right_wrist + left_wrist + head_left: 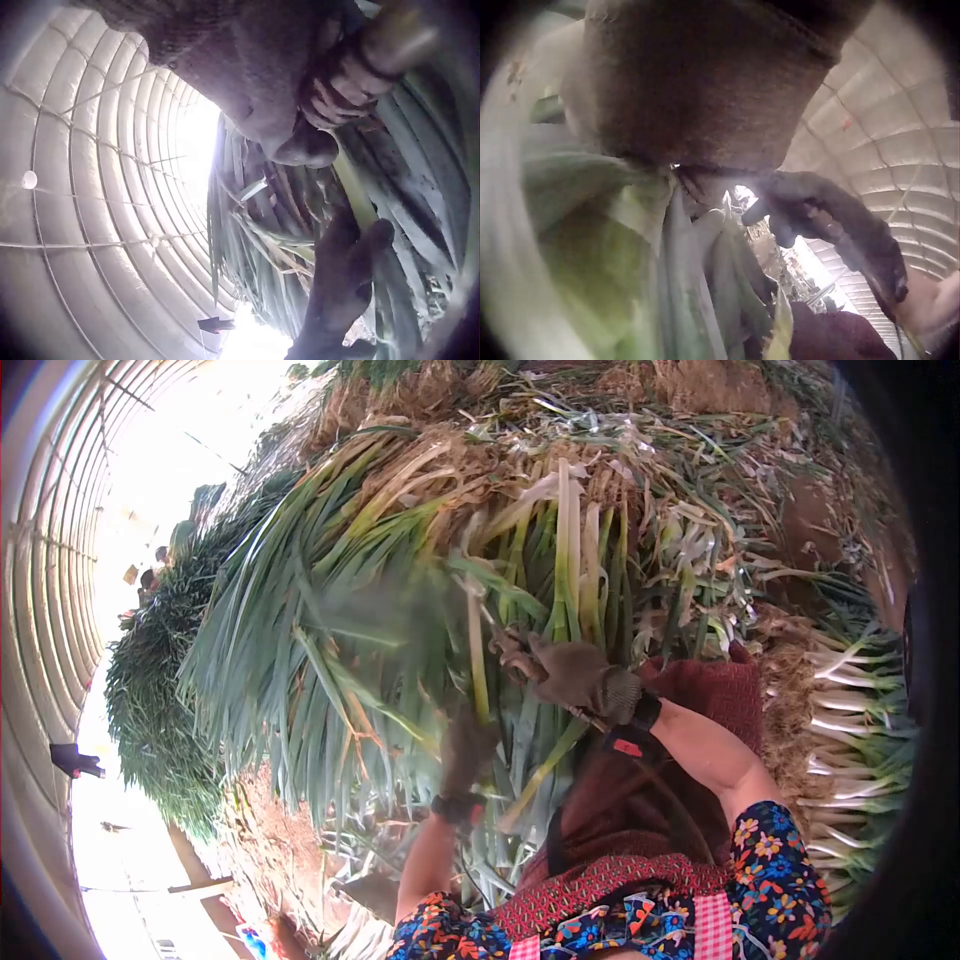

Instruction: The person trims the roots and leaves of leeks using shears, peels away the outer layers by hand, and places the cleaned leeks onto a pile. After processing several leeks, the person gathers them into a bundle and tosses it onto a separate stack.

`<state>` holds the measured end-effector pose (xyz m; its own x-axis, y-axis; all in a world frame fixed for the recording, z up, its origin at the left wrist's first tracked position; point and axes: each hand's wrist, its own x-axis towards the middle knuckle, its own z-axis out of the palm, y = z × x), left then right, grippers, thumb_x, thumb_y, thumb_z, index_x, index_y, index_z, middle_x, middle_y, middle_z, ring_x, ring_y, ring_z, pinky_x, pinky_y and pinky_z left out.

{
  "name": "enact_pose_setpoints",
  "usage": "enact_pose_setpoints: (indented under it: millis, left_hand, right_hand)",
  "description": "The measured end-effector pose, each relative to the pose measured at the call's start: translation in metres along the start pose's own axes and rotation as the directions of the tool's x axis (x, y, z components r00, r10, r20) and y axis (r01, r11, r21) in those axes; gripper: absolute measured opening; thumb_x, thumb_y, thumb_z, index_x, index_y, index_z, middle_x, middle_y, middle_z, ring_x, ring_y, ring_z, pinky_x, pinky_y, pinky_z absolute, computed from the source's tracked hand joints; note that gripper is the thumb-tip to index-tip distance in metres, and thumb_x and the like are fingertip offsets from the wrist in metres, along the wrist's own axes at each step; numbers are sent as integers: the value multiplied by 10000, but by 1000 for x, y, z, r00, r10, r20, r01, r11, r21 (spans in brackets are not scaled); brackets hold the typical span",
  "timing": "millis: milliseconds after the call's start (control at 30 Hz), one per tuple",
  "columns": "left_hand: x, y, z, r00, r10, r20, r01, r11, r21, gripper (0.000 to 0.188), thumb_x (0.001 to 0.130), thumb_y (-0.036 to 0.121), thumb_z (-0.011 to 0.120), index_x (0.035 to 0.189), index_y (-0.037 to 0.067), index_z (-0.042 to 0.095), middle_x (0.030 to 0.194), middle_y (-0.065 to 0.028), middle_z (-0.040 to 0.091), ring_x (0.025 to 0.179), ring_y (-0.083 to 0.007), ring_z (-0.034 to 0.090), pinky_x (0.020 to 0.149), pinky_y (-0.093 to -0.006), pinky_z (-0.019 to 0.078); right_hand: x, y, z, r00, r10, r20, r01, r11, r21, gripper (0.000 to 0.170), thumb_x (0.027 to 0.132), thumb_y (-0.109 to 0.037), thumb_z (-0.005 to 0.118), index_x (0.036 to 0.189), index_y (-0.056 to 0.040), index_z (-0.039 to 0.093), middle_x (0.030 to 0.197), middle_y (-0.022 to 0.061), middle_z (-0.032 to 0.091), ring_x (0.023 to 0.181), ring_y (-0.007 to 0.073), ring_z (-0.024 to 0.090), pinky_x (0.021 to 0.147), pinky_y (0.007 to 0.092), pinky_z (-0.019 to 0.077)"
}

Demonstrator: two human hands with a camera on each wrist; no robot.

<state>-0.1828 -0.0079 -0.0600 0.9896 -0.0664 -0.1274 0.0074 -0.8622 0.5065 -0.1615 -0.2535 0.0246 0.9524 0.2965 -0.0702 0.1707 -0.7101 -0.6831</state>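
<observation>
My left hand [465, 750], in a grey-brown glove and blurred, grips the stalk of a green onion [352, 184] low over the pile. In the right wrist view the left thumb lies along that stalk. Just to the right and farther up, my gloved right hand [580, 675] has its fingers curled beside the stalk's upper part. A thin brown stick [592, 718] passes through the right hand, its end showing near the wrist; its other details are hidden. In the left wrist view, the left glove and broad leaves [607, 217] cover much of the scene.
A heap of long-leaved green onions [300, 620] spreads ahead and left. Peeled onions with white stalks [845, 725] lie in a row at the right. Torn leaves [690, 550] litter the back. A dark red cloth [660, 790] covers the lap; a ribbed greenhouse wall [45, 600] stands left.
</observation>
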Motion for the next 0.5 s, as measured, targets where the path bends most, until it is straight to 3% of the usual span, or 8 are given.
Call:
enact_pose_setpoints:
  millis: [100,200,267,333,400,433,500]
  left_hand:
    - [-7,-9,9,995,-43,93,41,999,25,515,786,314,697,1209,44,579,950,-240,690,920,-445,661,793,-523,512]
    - [-18,-19,15,999,-43,22,43,999,-3,371,816,269,694,1093,49,580,831,-159,652,707,-311,628,653,-432,501]
    - [-9,-65,49,997,-70,-43,58,972,-228,336,829,236,691,1082,43,584,810,-142,650,695,-290,619,648,-427,497]
    - [-12,-54,44,997,-76,-31,65,962,-265,318,842,206,686,1092,38,585,815,-134,658,706,-276,622,659,-423,501]
    - [-20,-27,22,998,-46,52,51,994,-101,320,854,180,681,1123,34,584,844,-137,676,741,-271,638,685,-421,512]
    - [-20,-25,23,999,-29,39,33,992,-124,378,829,234,692,1136,40,587,863,-169,680,782,-325,648,705,-454,509]
    - [-25,-25,24,1000,-4,8,6,987,-160,498,778,342,714,1163,51,593,900,-233,689,863,-432,667,746,-520,505]
  right_hand:
    - [4,1,1,998,15,62,-15,1000,-3,484,994,-315,514,1437,-132,437,1322,151,582,1005,346,669,804,450,564]
    - [5,7,9,998,-58,-26,55,993,-105,531,980,-331,531,1460,-141,406,1275,127,622,959,344,690,804,450,566]
    - [4,4,9,1000,-8,5,8,997,-72,556,975,-338,535,1475,-143,388,1270,126,625,957,344,694,811,450,568]
    - [-2,-1,7,996,19,85,-19,1000,1,569,973,-338,535,1485,-146,376,1264,129,629,936,348,697,798,448,573]
    - [-7,3,12,999,2,44,-4,999,44,625,909,-337,577,1452,-94,386,1124,168,646,892,381,688,765,476,555]
    - [-4,11,20,999,-26,-45,28,999,36,679,845,-337,621,1415,-39,401,988,205,662,863,412,679,744,506,534]
    - [-2,17,25,986,-92,-138,95,995,10,676,850,-335,614,1420,-46,396,976,220,665,817,412,679,705,508,535]
